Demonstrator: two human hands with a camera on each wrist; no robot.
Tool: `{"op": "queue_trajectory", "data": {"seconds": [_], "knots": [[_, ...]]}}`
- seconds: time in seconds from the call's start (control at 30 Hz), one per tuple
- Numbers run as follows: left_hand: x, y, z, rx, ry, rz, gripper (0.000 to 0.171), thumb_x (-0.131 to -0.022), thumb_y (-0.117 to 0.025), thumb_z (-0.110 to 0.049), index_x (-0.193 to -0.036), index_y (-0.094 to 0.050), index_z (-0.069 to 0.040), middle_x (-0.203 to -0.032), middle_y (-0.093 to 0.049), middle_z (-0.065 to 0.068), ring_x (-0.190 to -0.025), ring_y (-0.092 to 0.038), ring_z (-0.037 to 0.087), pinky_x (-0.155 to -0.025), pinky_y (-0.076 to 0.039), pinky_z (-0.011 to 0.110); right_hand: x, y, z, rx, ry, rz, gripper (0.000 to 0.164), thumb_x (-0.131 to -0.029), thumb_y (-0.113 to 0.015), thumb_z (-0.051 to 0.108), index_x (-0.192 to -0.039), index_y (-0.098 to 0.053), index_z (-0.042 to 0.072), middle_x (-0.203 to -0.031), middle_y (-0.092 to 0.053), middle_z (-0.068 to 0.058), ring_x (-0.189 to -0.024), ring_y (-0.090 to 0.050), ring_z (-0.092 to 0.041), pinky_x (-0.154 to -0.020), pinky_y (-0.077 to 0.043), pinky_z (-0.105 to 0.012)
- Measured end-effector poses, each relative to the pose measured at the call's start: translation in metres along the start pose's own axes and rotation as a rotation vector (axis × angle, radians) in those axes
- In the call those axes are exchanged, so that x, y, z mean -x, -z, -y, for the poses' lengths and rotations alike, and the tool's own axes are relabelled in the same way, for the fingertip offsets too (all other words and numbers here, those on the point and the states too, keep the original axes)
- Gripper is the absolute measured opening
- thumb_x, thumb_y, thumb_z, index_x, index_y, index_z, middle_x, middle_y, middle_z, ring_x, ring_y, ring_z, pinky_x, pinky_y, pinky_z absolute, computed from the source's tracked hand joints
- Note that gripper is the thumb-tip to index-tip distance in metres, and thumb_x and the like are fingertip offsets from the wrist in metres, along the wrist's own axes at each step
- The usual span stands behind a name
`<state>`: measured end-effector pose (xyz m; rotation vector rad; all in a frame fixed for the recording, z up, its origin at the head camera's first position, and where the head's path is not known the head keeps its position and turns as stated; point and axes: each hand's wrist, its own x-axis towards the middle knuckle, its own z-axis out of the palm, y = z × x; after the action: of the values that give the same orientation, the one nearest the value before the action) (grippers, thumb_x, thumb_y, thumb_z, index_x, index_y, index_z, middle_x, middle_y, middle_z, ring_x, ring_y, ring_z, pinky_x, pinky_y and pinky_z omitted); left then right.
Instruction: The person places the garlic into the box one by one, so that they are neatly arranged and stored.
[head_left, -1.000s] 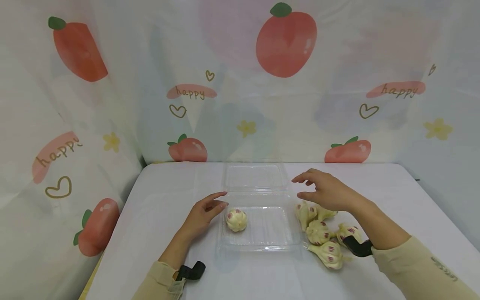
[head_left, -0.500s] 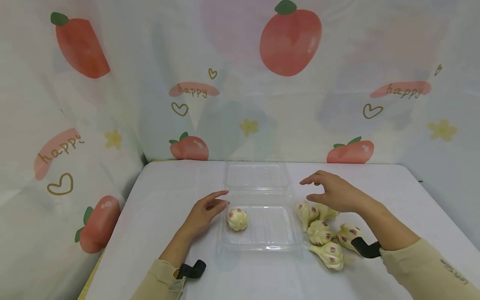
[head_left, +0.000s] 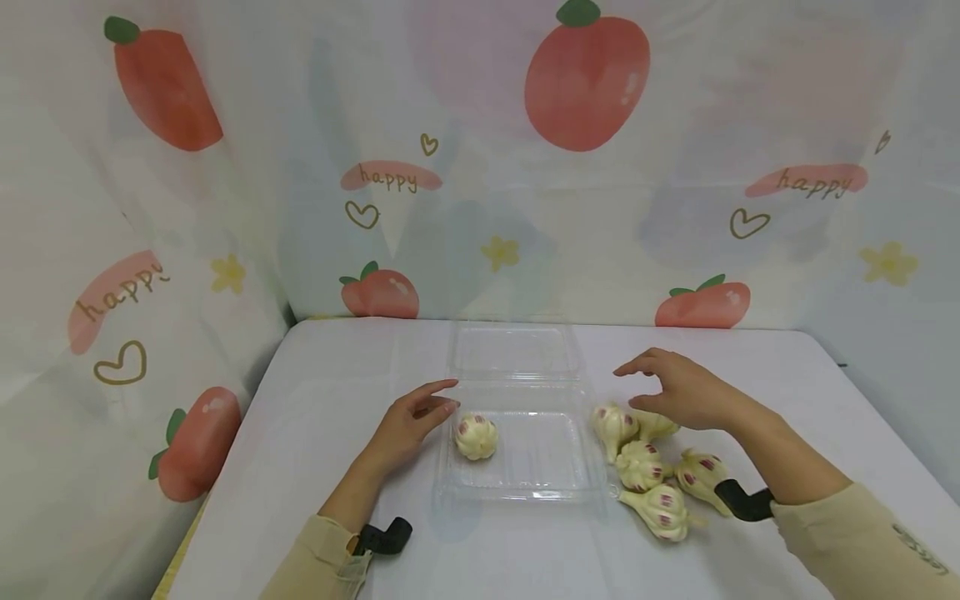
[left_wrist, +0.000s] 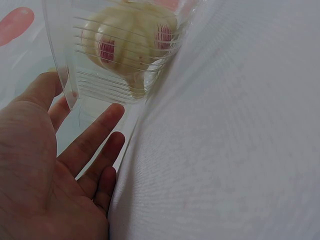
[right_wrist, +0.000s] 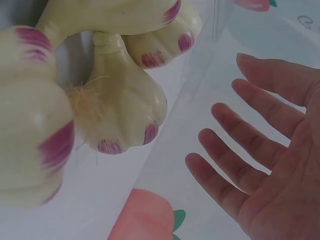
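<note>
A clear plastic clamshell box lies with its lid folded back toward the wall. In its left end sits one garlic bulb, pale with purple streaks. My left hand is at the box's left side, thumb and index fingertip right at the rim; in the left wrist view its other fingers extend loosely beside the ribbed wall. My right hand hovers over the back of a cluster of garlic bulbs, holding nothing. Its fingers are spread and slightly bent in the right wrist view.
The garlic cluster lies against the box's right side, several bulbs with stems pointing different ways. A white cloth covers the table. A printed curtain rises behind its back edge and along the left side. Black wrist mounts sit on both arms.
My right hand has drifted right and slightly down, away from the box. My left hand stays at the box's left edge. The head view has shifted a little.
</note>
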<state>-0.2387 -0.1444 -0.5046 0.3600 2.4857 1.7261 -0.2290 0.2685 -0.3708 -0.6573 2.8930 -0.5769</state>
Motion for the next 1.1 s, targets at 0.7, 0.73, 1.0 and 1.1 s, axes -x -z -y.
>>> {"op": "queue_trajectory", "data": {"seconds": [0.7, 0.73, 1.0, 1.1], "knots": [[0.001, 0.001, -0.004, 0.008, 0.005, 0.001, 0.048, -0.099, -0.070, -0.039, -0.145, -0.061, -0.031, -0.120, -0.076, -0.005, -0.122, -0.065, 0.020, -0.111, -0.045, 0.053, 0.006, -0.006, -0.026, 0.003, -0.050, 0.080, 0.047, -0.089, -0.079, 0.017, -0.133, -0.068, 0.007, -0.134, -0.062, -0.021, -0.115, -0.062, -0.038, -0.093, -0.052, -0.057], [0.001, 0.001, -0.003, 0.007, 0.004, 0.001, 0.048, -0.099, -0.071, -0.039, -0.145, -0.061, -0.031, -0.120, -0.076, -0.005, -0.122, -0.065, 0.020, -0.111, -0.045, 0.053, 0.006, -0.007, -0.026, 0.001, -0.053, 0.083, 0.047, -0.089, -0.079, 0.017, -0.134, -0.068, 0.007, -0.134, -0.062, -0.021, -0.115, -0.062, -0.039, -0.093, -0.052, -0.058], [0.000, 0.001, -0.001, 0.005, -0.002, 0.002, 0.047, -0.099, -0.070, -0.039, -0.145, -0.061, -0.033, -0.120, -0.076, -0.005, -0.122, -0.066, 0.019, -0.111, -0.045, 0.053, 0.009, -0.011, -0.030, -0.012, -0.069, 0.105, 0.048, -0.088, -0.079, 0.016, -0.134, -0.068, 0.008, -0.136, -0.061, -0.021, -0.106, -0.060, -0.030, -0.087, -0.052, -0.047], [0.000, 0.002, 0.000, 0.004, -0.004, 0.003, 0.047, -0.099, -0.070, -0.039, -0.145, -0.061, -0.033, -0.120, -0.076, -0.005, -0.122, -0.066, 0.019, -0.112, -0.045, 0.053, 0.009, -0.012, -0.032, -0.011, -0.067, 0.106, 0.049, -0.087, -0.080, 0.015, -0.134, -0.068, 0.009, -0.136, -0.060, -0.021, -0.106, -0.059, -0.030, -0.087, -0.051, -0.046]]}}
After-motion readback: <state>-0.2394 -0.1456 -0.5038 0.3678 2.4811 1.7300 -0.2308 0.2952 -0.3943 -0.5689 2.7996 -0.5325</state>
